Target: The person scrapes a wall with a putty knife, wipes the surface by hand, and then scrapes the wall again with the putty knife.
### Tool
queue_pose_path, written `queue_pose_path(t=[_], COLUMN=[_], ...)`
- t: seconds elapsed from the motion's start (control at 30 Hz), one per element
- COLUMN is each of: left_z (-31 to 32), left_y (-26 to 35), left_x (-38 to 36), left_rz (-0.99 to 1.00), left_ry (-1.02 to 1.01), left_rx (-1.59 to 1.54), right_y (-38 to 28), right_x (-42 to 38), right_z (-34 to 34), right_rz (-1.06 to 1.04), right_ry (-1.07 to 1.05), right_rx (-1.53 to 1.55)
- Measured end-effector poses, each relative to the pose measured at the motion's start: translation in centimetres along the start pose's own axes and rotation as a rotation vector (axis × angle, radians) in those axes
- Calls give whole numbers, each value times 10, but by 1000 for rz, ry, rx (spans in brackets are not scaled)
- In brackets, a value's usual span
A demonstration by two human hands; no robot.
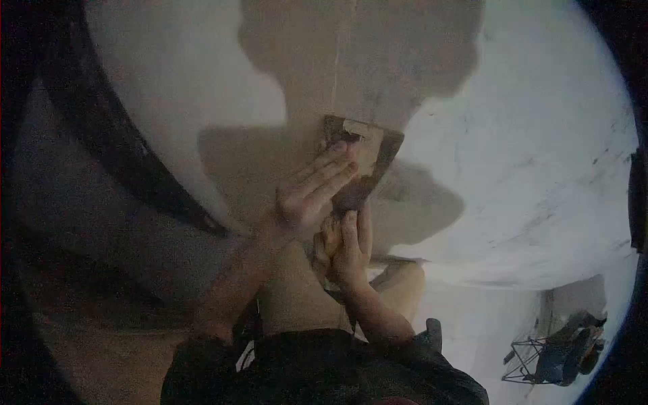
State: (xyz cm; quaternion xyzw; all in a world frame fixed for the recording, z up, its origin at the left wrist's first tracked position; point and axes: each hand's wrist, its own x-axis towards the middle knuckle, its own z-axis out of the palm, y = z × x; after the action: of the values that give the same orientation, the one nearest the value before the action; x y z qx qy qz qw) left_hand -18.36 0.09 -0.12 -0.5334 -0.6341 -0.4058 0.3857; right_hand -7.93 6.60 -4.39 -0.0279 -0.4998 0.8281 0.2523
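Observation:
A wide putty knife (389, 150) with a dark blade is held up against the pale wall, blade end away from me. A patch of beige filler (368, 152) lies on the blade. My right hand (351, 246) is wrapped round its handle, thumb stretched along it toward the blade. From the left, my left hand (314, 185) reaches across with its fingers extended, fingertips over the blade and the filler. A small dark patch shows right by those fingertips. The left thumb is hidden.
The plastered wall (513, 182) carries my broad shadow and a thin vertical seam above the knife. A dark curved band (135, 148) runs down the left side. My bent knees (297, 297) are below. Dark items on a wire-frame stand (557, 354) sit at lower right.

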Motion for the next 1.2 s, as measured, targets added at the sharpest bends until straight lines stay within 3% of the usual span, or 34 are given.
queue_pose_path(t=[0.13, 0.43, 0.53, 0.63, 0.77, 0.83, 0.9, 1.0, 1.1, 1.13, 1.2], left_z=[-1, 14, 22, 16, 16, 26, 31, 27, 25, 28, 36], left_y=[-2, -5, -7, -7, 3, 4, 8, 12, 14, 13, 14], left_x=[3, -6, -9, 4, -9, -23, -22, -3, -4, -16, -31], left_rz=[3, 7, 65, 61, -64, -40, -29, -45, -52, -42, -62], left_ry=[-14, 31, 82, 80, 12, 16, 29, 60, 80, 65, 61], left_rx=[36, 13, 34, 61, 2, -43, -45, -23, -50, -48, -60], right_y=[-10, 19, 8, -19, 15, 30, 33, -15, 2, -4, -3], right_x=[-4, 7, -1, 3, 0, 2, 2, -5, -4, -16, -22], right_z=[9, -11, -10, 1, -19, -33, -40, -16, -15, -15, -19], right_rz=[71, -188, 77, 126, -90, -282, -323, 75, -129, 52, 63], right_ry=[45, -23, 2, -26, -36, -29, -12, -35, -12, -17, 18], right_rx=[30, -206, 18, 72, -192, -318, -335, 40, -68, 21, 18])
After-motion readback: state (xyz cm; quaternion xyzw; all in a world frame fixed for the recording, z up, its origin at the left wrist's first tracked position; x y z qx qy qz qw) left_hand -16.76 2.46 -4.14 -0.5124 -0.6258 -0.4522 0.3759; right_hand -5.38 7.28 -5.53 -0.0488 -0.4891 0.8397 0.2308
